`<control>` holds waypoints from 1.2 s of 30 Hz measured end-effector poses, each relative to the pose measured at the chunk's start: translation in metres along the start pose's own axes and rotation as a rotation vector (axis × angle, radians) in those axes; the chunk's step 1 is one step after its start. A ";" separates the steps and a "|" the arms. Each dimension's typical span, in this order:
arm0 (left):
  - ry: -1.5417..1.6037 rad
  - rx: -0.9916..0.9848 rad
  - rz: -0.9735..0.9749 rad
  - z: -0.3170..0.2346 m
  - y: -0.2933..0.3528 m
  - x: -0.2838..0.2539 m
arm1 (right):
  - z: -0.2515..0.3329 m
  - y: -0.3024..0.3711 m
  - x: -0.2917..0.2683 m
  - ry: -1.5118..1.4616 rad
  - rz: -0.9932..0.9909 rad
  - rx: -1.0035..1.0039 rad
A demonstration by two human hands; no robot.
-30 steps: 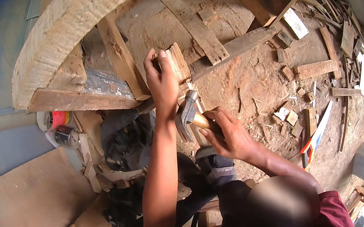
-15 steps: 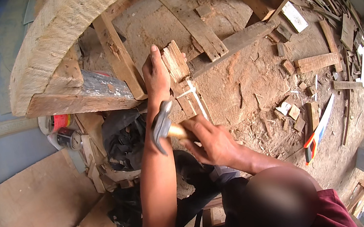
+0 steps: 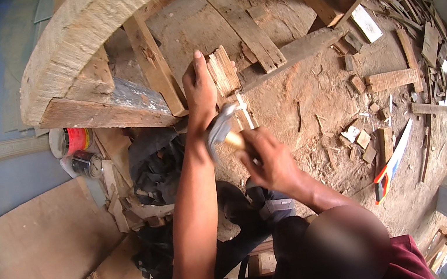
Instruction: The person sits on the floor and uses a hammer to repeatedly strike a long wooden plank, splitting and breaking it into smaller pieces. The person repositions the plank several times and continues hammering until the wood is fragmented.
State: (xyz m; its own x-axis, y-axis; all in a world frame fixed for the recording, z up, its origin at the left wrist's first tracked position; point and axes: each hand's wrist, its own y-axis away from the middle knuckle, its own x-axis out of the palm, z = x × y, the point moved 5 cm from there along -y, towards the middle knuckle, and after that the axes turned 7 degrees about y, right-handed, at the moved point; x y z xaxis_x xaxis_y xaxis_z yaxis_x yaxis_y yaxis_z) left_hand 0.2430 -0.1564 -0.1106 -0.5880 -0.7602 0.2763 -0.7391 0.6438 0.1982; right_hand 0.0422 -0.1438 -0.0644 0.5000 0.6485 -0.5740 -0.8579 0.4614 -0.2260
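My left hand [image 3: 200,90] is closed round a rough, split-faced wood block [image 3: 222,71], its thumb pointing up along the side and fingertips showing at the far edge. Below that block is a narrow piece of wood with white strips [image 3: 244,113], partly hidden by the hammer and my right hand. A claw hammer [image 3: 221,130] with a dark metal head and pale wooden handle is gripped in my right hand [image 3: 272,161]. Its head is over my left wrist, close to the block's lower end; whether it touches anything I cannot tell.
A wooden frame with a curved rail [image 3: 67,53] and slats [image 3: 236,22] stands ahead. On the right lie a handsaw [image 3: 394,161], offcuts [image 3: 363,138] and a plank [image 3: 392,79]. Cans [image 3: 86,165] and black cloth [image 3: 155,171] are at left.
The hammer and my right hand have moved up and to the right, bringing the head nearer the block. My left hand keeps its hold on the block. The whole view has shifted slightly.
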 end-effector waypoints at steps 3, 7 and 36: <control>-0.002 0.008 0.003 -0.001 0.003 0.002 | 0.014 0.004 0.003 0.032 0.018 -0.050; 0.035 0.014 -0.032 -0.003 0.004 0.005 | -0.016 -0.005 0.004 0.028 -0.074 0.070; -0.154 0.168 -0.023 0.027 -0.020 -0.022 | -0.185 0.102 -0.019 0.363 -0.044 0.651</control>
State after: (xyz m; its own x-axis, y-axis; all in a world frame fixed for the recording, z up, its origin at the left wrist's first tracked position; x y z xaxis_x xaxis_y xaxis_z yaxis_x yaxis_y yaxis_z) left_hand 0.2620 -0.1547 -0.1458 -0.6045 -0.7870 0.1237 -0.7894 0.6126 0.0397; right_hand -0.0763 -0.2207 -0.2219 0.3650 0.4321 -0.8247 -0.5378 0.8209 0.1921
